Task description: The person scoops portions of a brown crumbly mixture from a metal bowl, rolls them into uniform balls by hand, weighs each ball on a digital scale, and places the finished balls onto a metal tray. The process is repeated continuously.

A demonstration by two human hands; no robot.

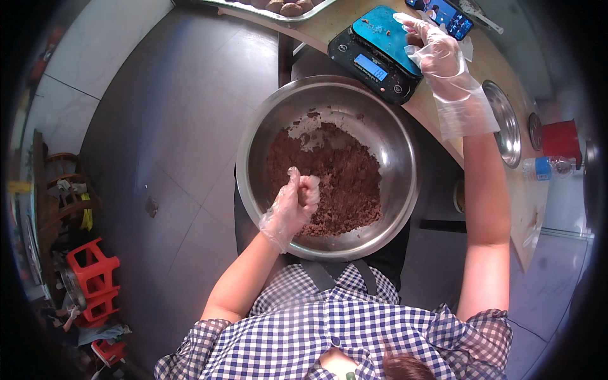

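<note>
A wide stainless steel bowl (401, 142) rests on my lap, holding a brown crumbly mixture (342, 171). Over the mixture, my left hand (297, 199) in a clear plastic glove has its fingers curled; whether anything is inside them does not show. My right hand (434, 50), also gloved, is above the blue-topped digital kitchen scale (380, 35), with a brown lump (414, 39) at its fingers. Crumbs lie on the scale's plate, and its display is lit. At the top edge, a metal tray (251, 10) holds several brown balls (290, 8).
A phone (458, 26) lies behind the scale on the table (437, 111). Further right are a round metal dish (506, 128), a plastic bottle (546, 168) and a red object (560, 140). Red plastic stools (95, 270) stand at the far left, near another person's hand.
</note>
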